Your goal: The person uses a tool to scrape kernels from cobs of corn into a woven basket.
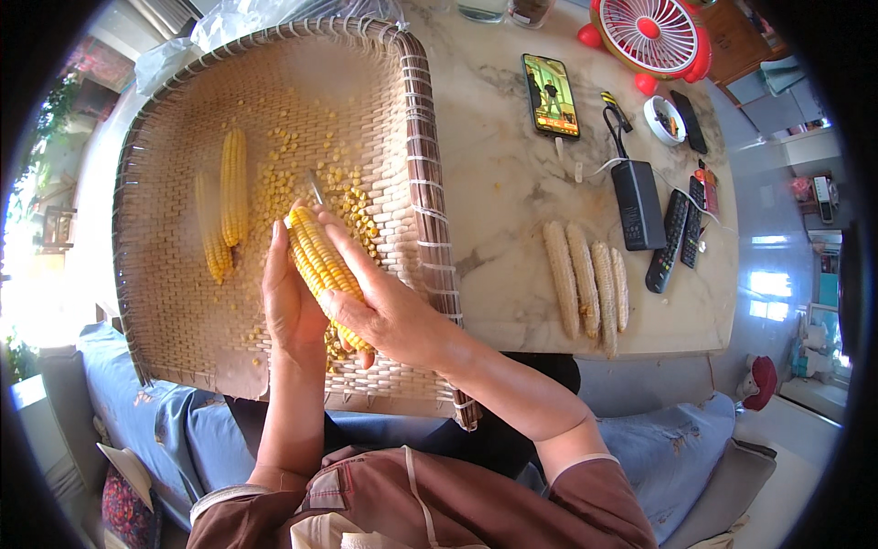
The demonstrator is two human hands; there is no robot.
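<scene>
A yellow corn cob (321,259), its kernels in long rows, lies tilted between my two hands above a woven bamboo tray (164,316). My left hand (291,312) cups it from the left and below. From the right, my right hand (391,312) grips it, thumb on top and fingers along the side. Just past the fingertips shows a thin metal tool (315,187); its other end is hidden. Loose kernels (281,185) are scattered over the weave. Two more unshelled cobs, one nearer the middle (234,185) and one further left (214,233), rest in the tray.
Several bare cobs (584,281) lie on the marble-patterned table (494,302). Beyond them are a black power adapter (638,206), remote controls (667,240), a lit phone (551,96), an ashtray (664,120) and a red fan (648,31). Clear plastic (233,24) touches the tray's far side.
</scene>
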